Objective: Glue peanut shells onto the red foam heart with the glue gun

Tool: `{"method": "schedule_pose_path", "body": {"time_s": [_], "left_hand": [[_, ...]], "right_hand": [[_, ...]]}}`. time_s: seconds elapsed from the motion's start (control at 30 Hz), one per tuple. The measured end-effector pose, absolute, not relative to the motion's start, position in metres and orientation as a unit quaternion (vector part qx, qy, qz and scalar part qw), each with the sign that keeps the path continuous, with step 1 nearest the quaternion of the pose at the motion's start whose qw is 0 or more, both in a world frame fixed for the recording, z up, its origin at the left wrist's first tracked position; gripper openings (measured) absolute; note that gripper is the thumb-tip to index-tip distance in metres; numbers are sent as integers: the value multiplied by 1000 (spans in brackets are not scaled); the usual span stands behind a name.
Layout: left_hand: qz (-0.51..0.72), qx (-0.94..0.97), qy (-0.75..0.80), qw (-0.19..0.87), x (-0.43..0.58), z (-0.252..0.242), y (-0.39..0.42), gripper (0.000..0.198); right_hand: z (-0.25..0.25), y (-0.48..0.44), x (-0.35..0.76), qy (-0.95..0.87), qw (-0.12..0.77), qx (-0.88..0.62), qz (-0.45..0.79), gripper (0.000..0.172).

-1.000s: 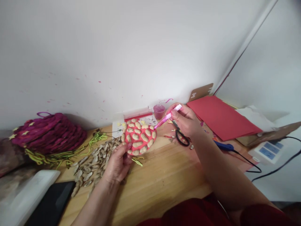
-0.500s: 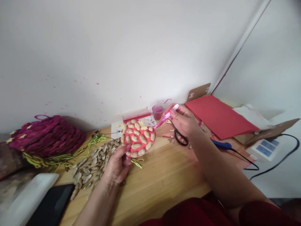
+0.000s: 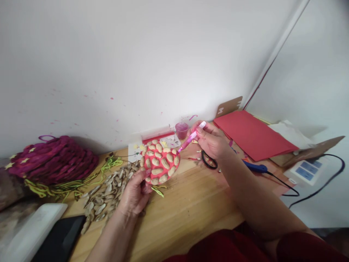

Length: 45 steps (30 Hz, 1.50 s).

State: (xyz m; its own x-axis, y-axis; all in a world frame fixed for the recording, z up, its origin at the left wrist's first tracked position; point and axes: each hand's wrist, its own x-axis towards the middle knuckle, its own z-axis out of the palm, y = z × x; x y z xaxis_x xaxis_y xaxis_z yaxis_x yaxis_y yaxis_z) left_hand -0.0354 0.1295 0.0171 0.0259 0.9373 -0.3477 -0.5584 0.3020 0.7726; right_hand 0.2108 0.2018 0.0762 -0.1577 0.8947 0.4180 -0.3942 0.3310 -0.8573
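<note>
My left hand (image 3: 137, 192) is closed on the lower left edge of a red disc (image 3: 165, 164) covered with several tan peanut shells (image 3: 157, 171). It tilts the disc up above the wooden table. In my right hand (image 3: 211, 140) is a white-handled paintbrush (image 3: 192, 137), pinched between thumb and fingers, its lower part stained pink. The brush tip is at the disc's upper right edge, by a shell; whether it touches is too small to tell. Behind the brush stands a clear cup of pink paint (image 3: 181, 131).
Loose peanut shells (image 3: 109, 194) lie left of my left hand. A purple woven piece (image 3: 58, 160) with yellow yarn sits farther left, a black phone (image 3: 60, 238) in front. Black-handled scissors (image 3: 209, 160), a blue corded tool (image 3: 255, 166), red sheets (image 3: 251, 134) and a power strip (image 3: 307, 171) are right.
The brush tip has shifted slightly down and left along the disc's right edge. The left hand's hold is unchanged; the whole view has shifted a little.
</note>
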Motion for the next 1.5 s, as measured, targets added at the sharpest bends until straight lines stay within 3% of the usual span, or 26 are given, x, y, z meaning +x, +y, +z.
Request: {"method": "schedule_pose_path", "body": {"time_s": [1.17,1.33,1.5], "left_hand": [[501,287,404,710,-37,17,122,41],[509,308,417,687,-34,15,122,43],[549,365,453,601,-33,7,126,39]], "right_hand": [[80,197,205,-567,549,-226,571,32],[77,202,204,-564,571,-244,545,33],[75,203,205,-557,632,-263,470,27]]}}
